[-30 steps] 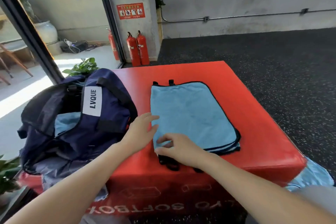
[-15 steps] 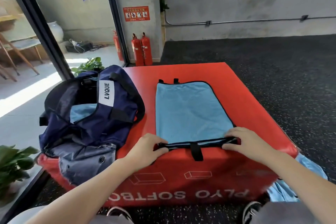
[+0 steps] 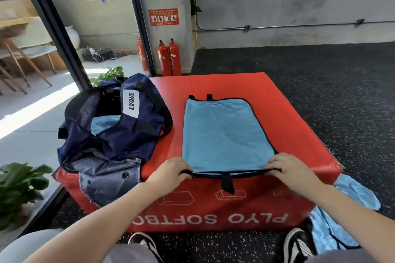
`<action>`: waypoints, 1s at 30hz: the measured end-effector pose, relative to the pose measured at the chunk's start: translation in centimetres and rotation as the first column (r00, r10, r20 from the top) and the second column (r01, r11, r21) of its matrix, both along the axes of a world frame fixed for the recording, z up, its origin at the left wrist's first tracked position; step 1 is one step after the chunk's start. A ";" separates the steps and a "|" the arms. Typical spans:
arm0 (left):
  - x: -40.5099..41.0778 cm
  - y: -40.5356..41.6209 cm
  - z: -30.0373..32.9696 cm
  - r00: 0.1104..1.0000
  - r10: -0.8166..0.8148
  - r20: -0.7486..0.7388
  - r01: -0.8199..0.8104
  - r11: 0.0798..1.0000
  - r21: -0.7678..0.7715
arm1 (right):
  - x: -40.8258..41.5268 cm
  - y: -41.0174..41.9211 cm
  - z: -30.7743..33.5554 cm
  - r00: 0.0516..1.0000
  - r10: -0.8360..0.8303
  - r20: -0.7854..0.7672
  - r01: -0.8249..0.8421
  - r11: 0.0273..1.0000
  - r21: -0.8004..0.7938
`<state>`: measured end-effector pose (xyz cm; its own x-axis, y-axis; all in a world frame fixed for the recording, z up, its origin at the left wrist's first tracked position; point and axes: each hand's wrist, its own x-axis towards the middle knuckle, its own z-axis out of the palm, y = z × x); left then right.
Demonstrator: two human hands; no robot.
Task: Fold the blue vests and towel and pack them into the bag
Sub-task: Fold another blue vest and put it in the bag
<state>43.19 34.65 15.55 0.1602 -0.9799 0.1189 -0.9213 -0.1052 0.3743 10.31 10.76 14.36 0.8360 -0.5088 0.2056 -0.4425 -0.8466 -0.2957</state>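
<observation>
The folded blue vest (image 3: pixel 227 134) is laid flat on the red box (image 3: pixel 284 96) beside the open bag (image 3: pixel 111 126), its near edge pinched at both corners by the left hand (image 3: pixel 171 172) and right hand (image 3: pixel 288 170), fingers curled on the hem, probably so it can be folded over squarely.

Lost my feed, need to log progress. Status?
Left hand and right hand pinch near edge of blue vest, flat on red box. Bag open beside it. Nothing in the way.

Left hand (image 3: pixel 171 172) and right hand (image 3: pixel 288 170) both pinch with curled fingers.
</observation>
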 end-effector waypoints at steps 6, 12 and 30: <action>-0.7 0.8 1.5 0.993 0.069 -0.095 -0.076 0.994 -0.077 | -0.2 0.0 2.1 0.999 0.018 -0.048 -0.011 0.990 0.142; -1.8 0.7 5.1 0.907 0.160 -0.390 -0.209 0.974 -0.085 | -0.7 0.3 6.6 0.999 -0.041 -0.018 0.044 0.867 0.496; 5.0 -9.5 5.4 0.817 0.396 -0.420 -0.481 0.869 -0.118 | 8.3 -9.4 7.7 0.967 -0.213 0.139 0.102 0.824 0.557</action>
